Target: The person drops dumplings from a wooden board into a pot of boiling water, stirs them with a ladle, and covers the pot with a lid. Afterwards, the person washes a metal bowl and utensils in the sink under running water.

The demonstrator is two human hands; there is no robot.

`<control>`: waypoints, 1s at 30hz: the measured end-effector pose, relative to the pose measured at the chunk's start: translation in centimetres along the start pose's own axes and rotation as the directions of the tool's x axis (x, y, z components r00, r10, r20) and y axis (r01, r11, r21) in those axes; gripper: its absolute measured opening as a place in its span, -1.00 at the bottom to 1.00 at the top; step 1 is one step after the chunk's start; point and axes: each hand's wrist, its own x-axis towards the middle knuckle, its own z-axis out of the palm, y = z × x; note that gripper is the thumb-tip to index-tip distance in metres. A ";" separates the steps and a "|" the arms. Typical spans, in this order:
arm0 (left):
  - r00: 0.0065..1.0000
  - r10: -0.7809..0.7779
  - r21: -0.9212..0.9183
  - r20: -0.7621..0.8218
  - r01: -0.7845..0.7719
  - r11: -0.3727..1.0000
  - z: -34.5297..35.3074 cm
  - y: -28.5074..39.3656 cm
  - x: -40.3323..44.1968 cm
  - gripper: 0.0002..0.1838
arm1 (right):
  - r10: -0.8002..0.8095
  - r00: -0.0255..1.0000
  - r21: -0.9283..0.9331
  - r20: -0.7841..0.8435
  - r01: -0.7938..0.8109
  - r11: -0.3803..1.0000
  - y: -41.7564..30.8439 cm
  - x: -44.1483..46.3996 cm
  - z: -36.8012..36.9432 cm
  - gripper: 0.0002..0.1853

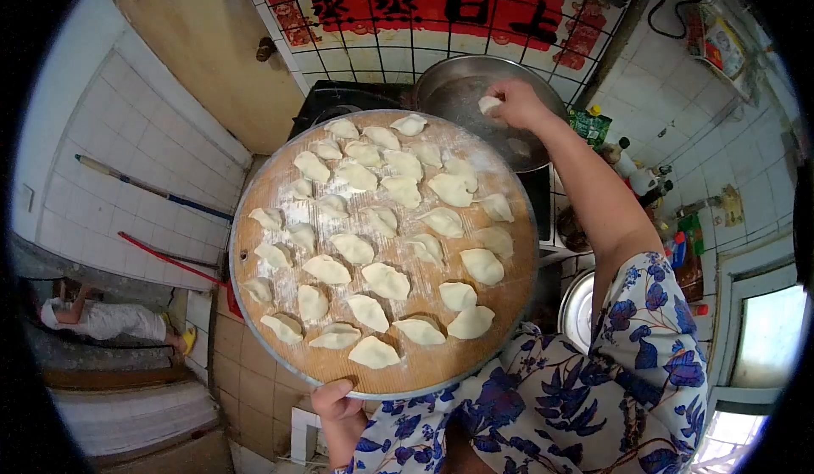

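Note:
My left hand grips the near edge of a large round wooden board, thumb on top and the other fingers hidden below. Flour dusts the board, and many raw dumplings are spread over it. Beyond its far right edge, my right hand is closed on a single dumpling. That hand is above a wide metal pan with liquid in it. Part of the pan's near side is hidden behind the board.
A black stove lies under the board's far edge. Bottles and a green packet stand to the right. A metal lid is near my right sleeve. At the far left another person in pale clothes is visible.

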 end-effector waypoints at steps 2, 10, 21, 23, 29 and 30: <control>1.000 -0.002 0.035 -0.004 0.002 0.999 0.2 0.1 -0.1 -0.19 | -0.005 1.000 -0.204 -0.008 0.004 0.979 2.3 0.0 1.2 -0.70; 1.000 0.008 0.038 -0.024 -0.007 0.999 0.5 1.0 0.7 -0.20 | -0.066 0.996 -0.235 -0.059 0.050 0.971 1.2 0.6 1.2 -0.80; 0.996 -0.080 -0.038 -0.044 0.079 0.996 -1.8 0.8 -0.3 -0.20 | -0.748 0.663 -0.363 -0.035 0.689 0.627 -18.9 -6.1 -7.5 -0.86; 0.996 -0.053 -0.033 -0.073 0.051 0.998 -0.6 1.2 0.4 -0.20 | -0.549 0.832 -0.303 0.081 0.545 0.781 -16.0 -1.6 -1.6 -0.75; 0.989 -0.110 -0.041 -0.101 0.106 0.994 -0.8 1.4 0.3 -0.18 | -0.466 0.869 0.047 0.167 0.465 0.884 -11.3 4.0 6.9 -0.57; 0.986 -0.141 -0.067 -0.085 0.136 0.988 -1.0 1.2 0.4 -0.17 | -0.437 0.878 0.043 0.196 0.438 0.898 -11.2 4.2 6.8 -0.57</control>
